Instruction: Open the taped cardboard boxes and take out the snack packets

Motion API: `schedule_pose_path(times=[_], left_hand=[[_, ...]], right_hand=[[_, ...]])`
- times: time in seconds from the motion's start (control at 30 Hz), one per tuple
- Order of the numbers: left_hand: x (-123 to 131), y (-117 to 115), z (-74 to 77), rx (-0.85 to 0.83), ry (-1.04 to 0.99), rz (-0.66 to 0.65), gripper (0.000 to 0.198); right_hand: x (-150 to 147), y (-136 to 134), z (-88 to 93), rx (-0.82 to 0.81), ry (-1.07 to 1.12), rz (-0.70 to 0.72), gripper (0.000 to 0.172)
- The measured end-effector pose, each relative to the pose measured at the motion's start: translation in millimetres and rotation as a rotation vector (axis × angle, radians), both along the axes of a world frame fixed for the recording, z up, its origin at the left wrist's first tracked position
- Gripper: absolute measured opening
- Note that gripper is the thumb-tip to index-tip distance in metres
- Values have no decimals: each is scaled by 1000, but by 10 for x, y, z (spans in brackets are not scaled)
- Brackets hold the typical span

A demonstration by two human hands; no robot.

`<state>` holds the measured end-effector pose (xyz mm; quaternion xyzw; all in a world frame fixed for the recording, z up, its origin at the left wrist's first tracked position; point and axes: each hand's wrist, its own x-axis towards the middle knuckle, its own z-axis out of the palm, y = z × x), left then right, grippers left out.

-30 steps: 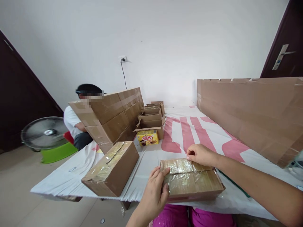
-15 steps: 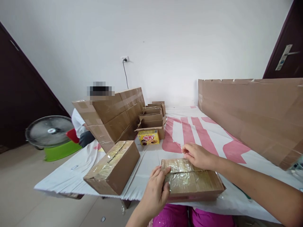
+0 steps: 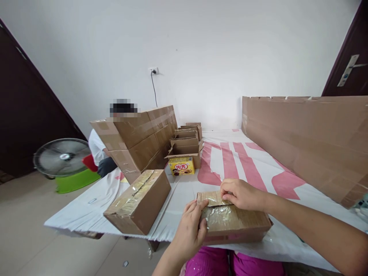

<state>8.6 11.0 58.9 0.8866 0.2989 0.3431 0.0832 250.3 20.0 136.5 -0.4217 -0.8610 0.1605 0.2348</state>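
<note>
In front of me a taped cardboard box (image 3: 238,222) lies on the cloth-covered table, a lengthwise seam along its top under shiny clear packing tape (image 3: 220,214). My left hand (image 3: 192,226) grips the box's left end, fingers over the top corner and thumb against the near side. Over the seam, my right hand (image 3: 240,193) rests on the box with its fingers curled in a pinch; what is between the fingertips is hidden. To the left lies a second taped cardboard box (image 3: 140,199), apart from both hands.
A yellow printed carton (image 3: 182,166) stands before a row of open cardboard boxes (image 3: 185,149). Stacked sealed boxes (image 3: 135,142) are at left, partly hiding a person (image 3: 96,143). Beyond the table edge is a fan (image 3: 64,157). A long cardboard panel (image 3: 301,142) borders the right.
My right hand has come down and toward me, from above the box's far edge onto the seam. My left hand stays on the box's left end. The view has shifted slightly.
</note>
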Motion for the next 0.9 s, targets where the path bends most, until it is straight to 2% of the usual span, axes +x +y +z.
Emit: schedule_pose_path(times=[0.3,0.4,0.43,0.53,0.77,0.9], left_hand=[[-5,-20,46,-27,-19,-8,49],[-1,-11,41,-32,-22,-5,48],[0,-8,38,-28,-20,-7,48],[-4,-4,25,-6,-13,-12,49],[-13,3,19,-9,9,-6,48],[0,7,53,-19,26,4,46]], right_hand=[[82,-3,-2,-11,15,32,15],[95,-5,11,90,-43,128,37],[95,-1,15,142,-82,177,39],[90,23,33,260,-190,279,34],[61,65,183,316,-419,353,19],[-44,71,246,462,-627,404,12]])
